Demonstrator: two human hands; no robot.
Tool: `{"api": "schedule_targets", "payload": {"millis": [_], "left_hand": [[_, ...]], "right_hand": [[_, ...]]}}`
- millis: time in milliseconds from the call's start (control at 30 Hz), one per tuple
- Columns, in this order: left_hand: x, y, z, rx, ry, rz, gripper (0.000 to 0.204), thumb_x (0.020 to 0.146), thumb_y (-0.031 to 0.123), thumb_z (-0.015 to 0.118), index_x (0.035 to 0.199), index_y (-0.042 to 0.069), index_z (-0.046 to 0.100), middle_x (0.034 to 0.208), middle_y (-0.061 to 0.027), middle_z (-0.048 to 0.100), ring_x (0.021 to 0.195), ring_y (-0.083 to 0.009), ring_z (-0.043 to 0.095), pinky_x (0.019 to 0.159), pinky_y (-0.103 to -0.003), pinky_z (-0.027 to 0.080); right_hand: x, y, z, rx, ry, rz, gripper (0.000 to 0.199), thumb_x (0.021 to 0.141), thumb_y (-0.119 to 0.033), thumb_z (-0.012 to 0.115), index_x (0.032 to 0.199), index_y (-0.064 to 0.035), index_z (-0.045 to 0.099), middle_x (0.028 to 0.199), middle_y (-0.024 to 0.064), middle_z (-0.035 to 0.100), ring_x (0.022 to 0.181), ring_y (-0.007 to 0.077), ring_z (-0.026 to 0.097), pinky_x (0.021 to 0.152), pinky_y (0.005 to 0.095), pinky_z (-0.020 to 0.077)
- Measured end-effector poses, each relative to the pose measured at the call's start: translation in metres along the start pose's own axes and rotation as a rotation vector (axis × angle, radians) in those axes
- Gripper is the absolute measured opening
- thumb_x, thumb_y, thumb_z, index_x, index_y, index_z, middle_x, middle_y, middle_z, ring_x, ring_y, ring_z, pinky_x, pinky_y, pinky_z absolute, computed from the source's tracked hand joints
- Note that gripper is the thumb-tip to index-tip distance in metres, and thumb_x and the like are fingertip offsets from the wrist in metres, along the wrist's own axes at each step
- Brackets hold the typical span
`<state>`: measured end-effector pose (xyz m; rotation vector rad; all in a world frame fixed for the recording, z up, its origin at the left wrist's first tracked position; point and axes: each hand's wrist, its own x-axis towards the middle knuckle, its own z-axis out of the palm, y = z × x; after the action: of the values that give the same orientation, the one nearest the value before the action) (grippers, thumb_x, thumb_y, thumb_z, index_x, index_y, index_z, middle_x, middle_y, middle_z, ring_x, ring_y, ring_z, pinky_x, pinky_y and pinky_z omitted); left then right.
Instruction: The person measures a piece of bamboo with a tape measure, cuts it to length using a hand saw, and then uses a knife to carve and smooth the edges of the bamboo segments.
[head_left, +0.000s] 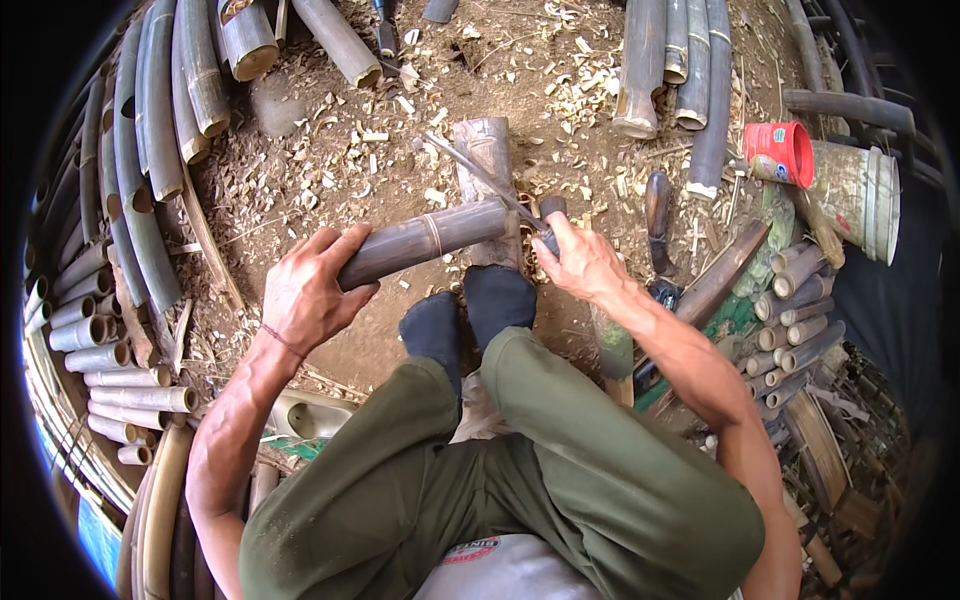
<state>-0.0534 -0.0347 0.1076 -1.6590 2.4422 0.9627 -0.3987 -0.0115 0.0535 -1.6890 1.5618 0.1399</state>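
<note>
My left hand [312, 285] is wrapped round the near left end of a dark bamboo section [415, 240], which slants up to the right. The section's far end lies over a short wooden log [484, 150] on the ground between my feet and the shavings. My right hand [582, 258] is closed on the dark handle of a knife [484, 176]. Its long narrow blade points up and left across the log, passing close by the bamboo's far end; whether they touch I cannot tell. Both my feet, in dark socks, are just below the log.
Pale shavings cover the dirt floor. Long bamboo poles [150, 110] stand at left, others [690, 70] at upper right. Short cut pieces [105, 355] are stacked at left, more [800, 300] at right. A red tub [780, 152] and a dirty white bucket [850, 195] are at right.
</note>
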Motion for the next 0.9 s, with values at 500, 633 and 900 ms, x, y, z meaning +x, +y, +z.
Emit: {"api": "schedule_targets", "payload": {"millis": [500, 633, 900], "left_hand": [[-0.003, 0.002, 0.004, -0.005, -0.108, -0.02, 0.065, 0.079, 0.03, 0.078, 0.132, 0.0, 0.057, 0.12, -0.0182, 0.06, 0.102, -0.035, 0.061, 0.092, -0.042, 0.05], [0.013, 0.002, -0.02, -0.182, -0.414, -0.175, 0.061, 0.077, 0.04, 0.075, 0.12, -0.001, 0.064, 0.106, -0.0217, 0.066, 0.093, -0.035, 0.067, 0.087, -0.043, 0.053], [0.019, 0.003, -0.02, -0.208, -0.296, -0.164, 0.056, 0.074, 0.03, 0.081, 0.12, 0.003, 0.065, 0.098, -0.0216, 0.071, 0.089, -0.0344, 0.071, 0.081, -0.042, 0.055]], "right_hand": [[-0.009, 0.003, 0.005, 0.132, 0.048, -0.044, 0.035, 0.096, -0.029, 0.059, 0.114, 0.0002, 0.051, 0.086, 0.0279, 0.066, 0.081, 0.046, 0.067, 0.072, 0.0503, 0.053], [-0.012, -0.003, 0.001, 0.164, 0.102, -0.028, 0.039, 0.096, -0.03, 0.059, 0.118, 0.001, 0.052, 0.093, 0.0276, 0.066, 0.081, 0.0464, 0.066, 0.074, 0.0491, 0.0534], [-0.011, -0.025, 0.002, 0.127, 0.517, -0.496, 0.026, 0.094, -0.02, 0.064, 0.105, 0.0014, 0.056, 0.079, 0.0206, 0.065, 0.068, 0.032, 0.07, 0.056, 0.0432, 0.0554]]}}
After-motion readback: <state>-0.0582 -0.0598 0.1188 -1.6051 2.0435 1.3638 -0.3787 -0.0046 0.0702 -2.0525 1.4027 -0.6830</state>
